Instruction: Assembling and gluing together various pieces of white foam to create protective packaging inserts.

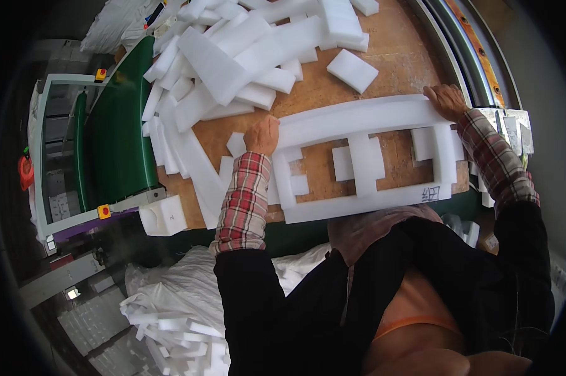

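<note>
A white foam frame (320,209) lies at the near edge of the brown worktable, with a crosspiece (362,164) in its middle and a dark handwritten mark on its near side. Along its far side runs a long white foam strip (358,117), slightly bowed. My left hand (262,134) is closed at the strip's left end, its fingertips partly hidden. At the other end, my right hand (446,103) grips the strip's corner, fingers bent over it. Small square foam tabs (342,164) show beside the crosspiece and the frame's sides.
A heap of white foam offcuts (233,62) covers the table's far left, and a loose block (352,71) lies nearer the middle. Left of the table stands a green conveyor belt (123,125). Metal rails (477,56) run along the right. Below, foam pieces fill a plastic bag (183,335).
</note>
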The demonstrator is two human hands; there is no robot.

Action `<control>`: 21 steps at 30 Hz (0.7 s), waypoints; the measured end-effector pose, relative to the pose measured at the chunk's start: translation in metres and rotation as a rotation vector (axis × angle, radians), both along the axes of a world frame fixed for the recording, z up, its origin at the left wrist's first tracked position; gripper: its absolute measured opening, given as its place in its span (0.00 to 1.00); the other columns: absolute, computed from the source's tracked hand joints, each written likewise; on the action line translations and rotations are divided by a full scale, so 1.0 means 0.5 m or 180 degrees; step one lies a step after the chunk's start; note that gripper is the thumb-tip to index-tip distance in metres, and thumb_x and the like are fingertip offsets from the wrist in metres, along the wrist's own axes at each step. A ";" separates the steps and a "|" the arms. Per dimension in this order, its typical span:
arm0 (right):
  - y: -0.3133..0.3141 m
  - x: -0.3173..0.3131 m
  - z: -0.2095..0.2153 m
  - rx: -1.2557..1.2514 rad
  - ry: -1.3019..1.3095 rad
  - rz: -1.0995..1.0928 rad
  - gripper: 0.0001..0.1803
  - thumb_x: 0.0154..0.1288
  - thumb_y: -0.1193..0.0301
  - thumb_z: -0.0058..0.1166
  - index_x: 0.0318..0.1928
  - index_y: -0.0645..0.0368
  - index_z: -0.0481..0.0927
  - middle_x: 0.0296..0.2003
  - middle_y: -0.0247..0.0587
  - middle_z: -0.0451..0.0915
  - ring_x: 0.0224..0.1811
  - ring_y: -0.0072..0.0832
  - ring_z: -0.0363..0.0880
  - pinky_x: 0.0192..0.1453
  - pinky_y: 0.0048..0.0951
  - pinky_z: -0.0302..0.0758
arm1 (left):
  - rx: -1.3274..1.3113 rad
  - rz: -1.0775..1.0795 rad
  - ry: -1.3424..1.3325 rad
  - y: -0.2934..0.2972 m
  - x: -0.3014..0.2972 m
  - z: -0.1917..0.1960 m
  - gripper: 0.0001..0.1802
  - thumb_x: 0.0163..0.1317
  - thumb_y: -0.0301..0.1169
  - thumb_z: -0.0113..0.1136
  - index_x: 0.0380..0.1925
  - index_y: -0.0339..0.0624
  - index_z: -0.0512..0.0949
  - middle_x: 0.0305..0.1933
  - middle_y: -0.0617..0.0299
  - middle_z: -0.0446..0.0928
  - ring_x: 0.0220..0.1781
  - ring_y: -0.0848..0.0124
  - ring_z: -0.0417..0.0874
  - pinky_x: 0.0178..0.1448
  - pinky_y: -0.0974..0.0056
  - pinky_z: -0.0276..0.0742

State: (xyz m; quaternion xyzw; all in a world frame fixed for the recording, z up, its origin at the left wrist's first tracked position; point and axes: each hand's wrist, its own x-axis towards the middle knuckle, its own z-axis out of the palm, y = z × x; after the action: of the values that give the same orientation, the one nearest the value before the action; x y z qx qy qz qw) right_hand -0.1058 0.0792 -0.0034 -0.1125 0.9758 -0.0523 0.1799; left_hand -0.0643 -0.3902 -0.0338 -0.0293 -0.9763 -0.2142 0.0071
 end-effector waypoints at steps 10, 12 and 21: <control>-0.382 0.020 -0.013 -0.0674 0.0160 0.0959 0.32 0.73 0.48 0.19 0.31 0.56 0.73 0.29 0.46 0.81 0.29 0.39 0.79 0.38 0.38 0.76 | 0.0081 0.0043 -0.0200 0.003 0.006 -0.018 0.20 0.62 0.43 0.38 0.31 0.47 0.79 0.32 0.56 0.82 0.34 0.49 0.79 0.40 0.53 0.73; -0.391 0.030 -0.006 -0.0577 0.0355 0.0964 0.31 0.73 0.49 0.19 0.29 0.56 0.72 0.27 0.45 0.80 0.26 0.36 0.79 0.33 0.35 0.77 | -0.0022 0.0084 -0.0277 0.010 0.010 0.003 0.21 0.62 0.43 0.36 0.31 0.48 0.79 0.33 0.59 0.82 0.36 0.53 0.79 0.41 0.56 0.72; -0.354 0.022 -0.032 -0.1009 0.0741 0.1146 0.30 0.72 0.46 0.21 0.33 0.54 0.72 0.29 0.45 0.80 0.27 0.35 0.79 0.37 0.33 0.76 | -0.0247 0.0160 -0.0490 0.014 -0.003 -0.007 0.21 0.62 0.41 0.34 0.32 0.48 0.79 0.36 0.61 0.82 0.38 0.54 0.79 0.43 0.58 0.72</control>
State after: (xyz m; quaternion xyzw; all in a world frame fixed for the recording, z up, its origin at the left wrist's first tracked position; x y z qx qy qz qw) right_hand -0.0947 -0.0976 -0.0193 -0.3163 0.9339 -0.1583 0.0529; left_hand -0.0659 -0.3835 -0.0373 0.0114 -0.9820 -0.1776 -0.0637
